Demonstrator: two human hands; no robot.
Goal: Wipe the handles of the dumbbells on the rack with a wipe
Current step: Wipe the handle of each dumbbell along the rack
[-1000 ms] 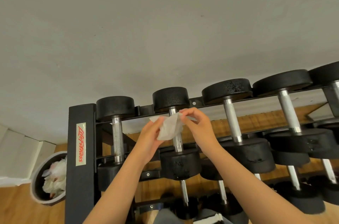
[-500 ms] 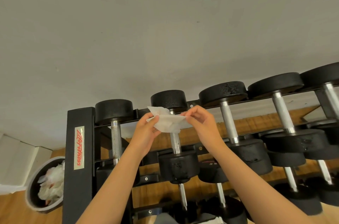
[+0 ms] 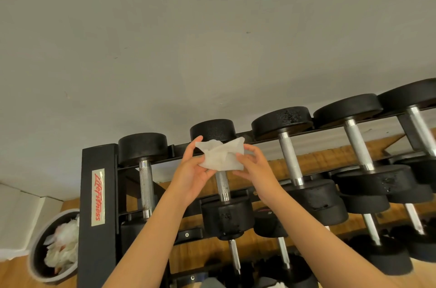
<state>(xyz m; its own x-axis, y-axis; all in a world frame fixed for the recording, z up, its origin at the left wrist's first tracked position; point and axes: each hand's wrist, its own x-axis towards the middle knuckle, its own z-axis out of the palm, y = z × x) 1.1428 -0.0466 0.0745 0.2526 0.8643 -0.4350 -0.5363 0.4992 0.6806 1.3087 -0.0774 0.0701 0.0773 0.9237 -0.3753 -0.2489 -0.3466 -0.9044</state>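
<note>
A white wipe (image 3: 220, 156) is stretched between both hands just above the second dumbbell's metal handle (image 3: 223, 185) on the top tier of the black rack (image 3: 98, 193). My left hand (image 3: 191, 172) pinches the wipe's left side, thumb up at its corner. My right hand (image 3: 253, 167) pinches its right side. The wipe hides the upper part of that handle and does not clearly touch it. The leftmost dumbbell handle (image 3: 145, 187) and the third handle (image 3: 289, 160) stand bare on either side.
More black dumbbells with silver handles (image 3: 358, 146) run along the top tier to the right, and others sit on lower tiers. A round bin (image 3: 39, 257) with crumpled white wipes stands on the wood floor left of the rack. A grey wall rises behind.
Both hands rose slightly and pulled the folded wipe open, spreading it wider above the second handle. The view shifted a little, so the rack sits lower in frame.
</note>
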